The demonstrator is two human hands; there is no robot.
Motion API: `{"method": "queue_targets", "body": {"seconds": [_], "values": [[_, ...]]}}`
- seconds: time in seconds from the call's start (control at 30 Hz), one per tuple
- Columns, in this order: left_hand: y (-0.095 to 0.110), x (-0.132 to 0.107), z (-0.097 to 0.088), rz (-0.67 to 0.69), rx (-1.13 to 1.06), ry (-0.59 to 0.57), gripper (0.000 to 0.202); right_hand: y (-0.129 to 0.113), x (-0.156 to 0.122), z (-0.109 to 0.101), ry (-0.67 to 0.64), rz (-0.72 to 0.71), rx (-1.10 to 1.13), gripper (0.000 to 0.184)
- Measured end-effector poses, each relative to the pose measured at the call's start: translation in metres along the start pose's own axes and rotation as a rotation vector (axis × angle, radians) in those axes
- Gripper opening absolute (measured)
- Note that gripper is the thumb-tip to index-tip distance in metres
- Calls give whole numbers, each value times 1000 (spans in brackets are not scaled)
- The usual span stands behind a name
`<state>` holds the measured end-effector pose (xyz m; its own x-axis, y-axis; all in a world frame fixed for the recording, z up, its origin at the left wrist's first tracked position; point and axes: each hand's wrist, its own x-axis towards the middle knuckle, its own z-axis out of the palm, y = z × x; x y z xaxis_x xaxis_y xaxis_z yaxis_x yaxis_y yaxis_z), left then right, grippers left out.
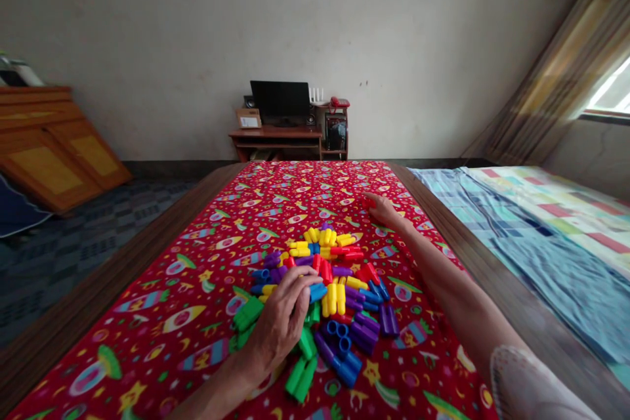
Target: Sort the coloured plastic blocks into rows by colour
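Observation:
A loose heap of plastic building blocks, made of joined tubes in yellow, red, blue, purple and green, lies on the patterned red tablecloth [187, 289]. My left hand [283, 318] is over the heap's left side, its thumb and fingers closed on a blue block [317, 293]. Beyond the heap, to the right, my right hand [386, 210] is stretched out low over the cloth. Its fingers are closed around a small red block [367, 202], mostly covered by them. Yellow blocks [333, 299] and green blocks [301, 377] lie close to my left hand.
The table's brown wooden edge [487, 289] shows beside the cloth. A bed with a blue sheet [506, 256] stands to the right. Against the far wall is a desk [275, 134] with a monitor [280, 102]. A wooden cabinet [54, 144] is at the left.

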<state>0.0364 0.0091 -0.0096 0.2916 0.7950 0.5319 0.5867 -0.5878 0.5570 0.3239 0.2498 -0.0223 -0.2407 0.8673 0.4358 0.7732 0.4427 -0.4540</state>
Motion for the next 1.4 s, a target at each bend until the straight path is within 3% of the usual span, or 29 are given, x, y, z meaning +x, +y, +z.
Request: {"method": "queue_targets", "body": {"seconds": [0.2,0.33,0.4,0.53,0.6,0.7,0.77,0.9,0.97,1.07,1.17,1.3,1.4], "values": [[0,0,-1,5,-4,-6,35,-5,-9,-3,20,115,-14,57],[-1,-1,0,9,-2,-4,33,-33,-16,-20,92,84,68,44],[-1,-2,0,2,-10,-23,33,-55,-21,-32,-69,-22,114,36],[-1,-2,0,-8,-3,-34,32,-101,-37,-47,-586,-244,-7,18],[0,-2,0,-4,2,-32,31,-120,-48,-47,-669,-291,-160,22],[0,-2,-1,13,11,-24,32,-137,-62,-41,-634,-310,-313,37],[1,-2,-1,23,23,-22,32,-139,-64,-40,-597,-323,-338,35],[2,-1,-1,36,33,-20,32,-123,-50,-50,-534,-339,-187,19],[2,-1,0,47,36,-12,32,-113,-42,-57,-513,-302,-82,19],[2,-1,0,58,41,1,32,-109,-38,-59,-643,-236,19,22],[2,0,0,49,33,-4,33,-119,-46,-52,-760,-231,-48,33],[3,-1,0,18,10,-19,34,-132,-57,-42,-643,-314,-184,37],[4,1,-2,-31,-52,-20,35,-129,-53,-41,-573,-267,-2,39]]}}
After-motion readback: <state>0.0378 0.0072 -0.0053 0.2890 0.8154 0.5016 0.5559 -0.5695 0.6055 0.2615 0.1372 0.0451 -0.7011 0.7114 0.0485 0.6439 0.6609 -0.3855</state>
